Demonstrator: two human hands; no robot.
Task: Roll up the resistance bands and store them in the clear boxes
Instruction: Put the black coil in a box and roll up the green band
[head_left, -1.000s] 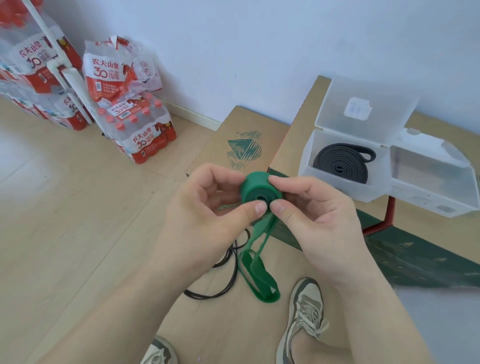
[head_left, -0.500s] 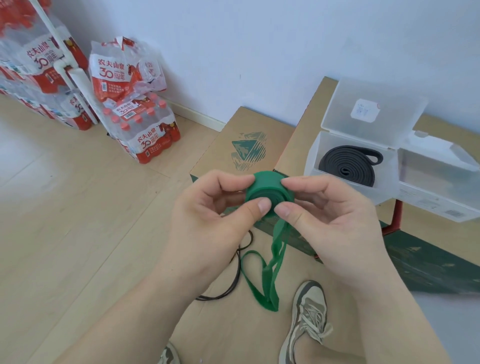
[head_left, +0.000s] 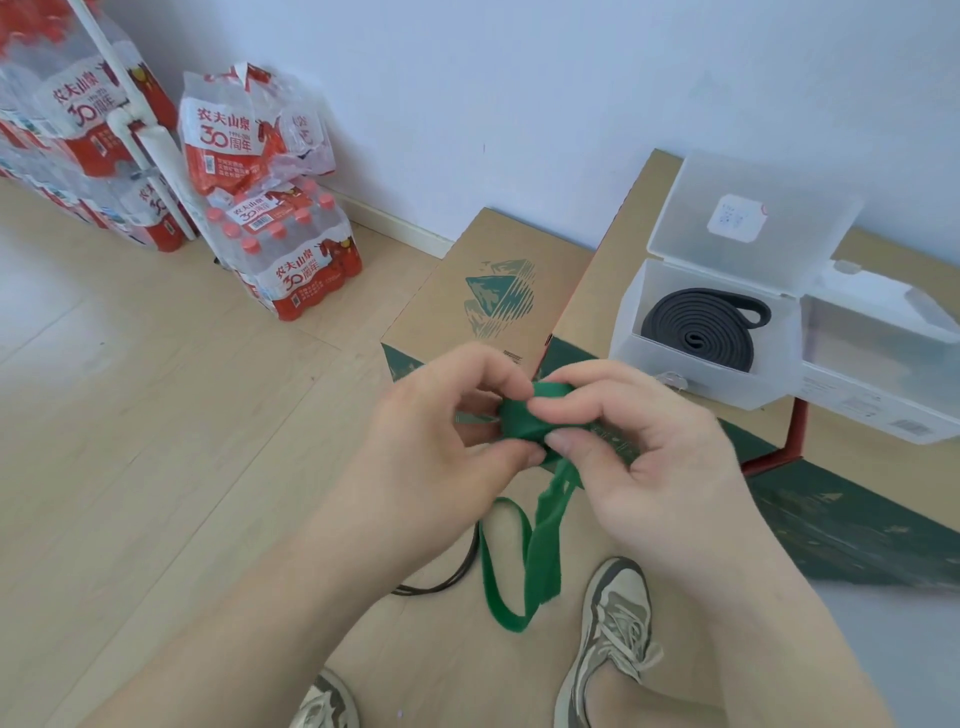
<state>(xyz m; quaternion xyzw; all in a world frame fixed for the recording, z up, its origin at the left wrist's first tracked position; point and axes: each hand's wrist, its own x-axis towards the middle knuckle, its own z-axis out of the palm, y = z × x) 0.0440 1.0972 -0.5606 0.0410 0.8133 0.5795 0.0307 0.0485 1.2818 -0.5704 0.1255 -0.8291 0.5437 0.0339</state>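
"While the head camera looked down, what did the two hands have?"

"The left hand (head_left: 441, 447) and the right hand (head_left: 639, 457) both pinched a flat green elastic resistance band (head_left: 519, 423), partly wound into a roll. Thumbs were under it and fingers were curled over its top."

"And the unwound part?"

"Its unrolled tail (head_left: 540, 545) hung straight below the grip, looped above the pale wooden floor (head_left: 156, 415). A thin black cord (head_left: 441, 584) lay on the floor, lower left of the grip."

"The boxes?"

"Up and right of the grip, an open clear plastic box (head_left: 628, 332) held a coiled black band (head_left: 696, 332). A second clear plastic box (head_left: 878, 405) stood against its right side."
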